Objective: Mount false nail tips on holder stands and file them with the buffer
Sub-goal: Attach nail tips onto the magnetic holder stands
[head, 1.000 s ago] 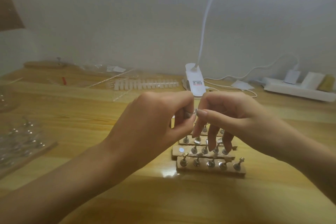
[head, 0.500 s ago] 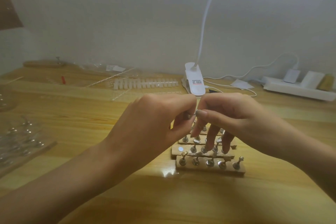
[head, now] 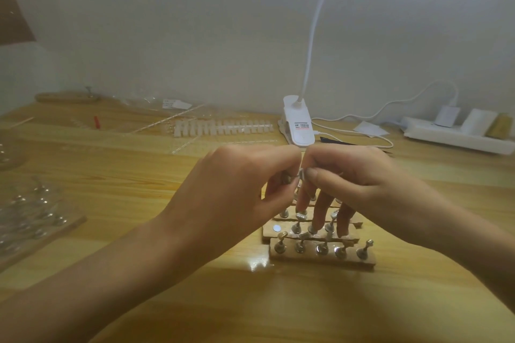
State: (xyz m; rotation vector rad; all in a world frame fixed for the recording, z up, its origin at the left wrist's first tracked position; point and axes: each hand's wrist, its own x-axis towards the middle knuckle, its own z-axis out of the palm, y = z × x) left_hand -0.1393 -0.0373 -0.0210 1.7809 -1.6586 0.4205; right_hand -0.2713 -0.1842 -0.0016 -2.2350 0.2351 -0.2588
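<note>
Head view. Left hand point(head: 234, 195) and right hand point(head: 359, 184) meet fingertip to fingertip above the middle of the worktop point(head: 139, 184). Both are pinched together on one small pale piece point(head: 301, 174); too small and too covered by the fingertips to tell whether it is a nail tip or a stand. Only a sliver shows.

Below the hands: wooden holder strips point(head: 320, 257) in rows, metal stands point(head: 280, 243) upright in them. The nearest strip is fully visible; the rows behind are partly hidden by the right hand's lower fingers.

Far side of worktop: a white strip of nail tips point(head: 223, 127), blurred, and a clip lamp point(head: 298, 125) whose neck runs out of frame at the top. Left edge: clear packaging point(head: 30, 211) with more metal parts, blurred and cut off. Far right corner: power strip point(head: 457, 135).
</note>
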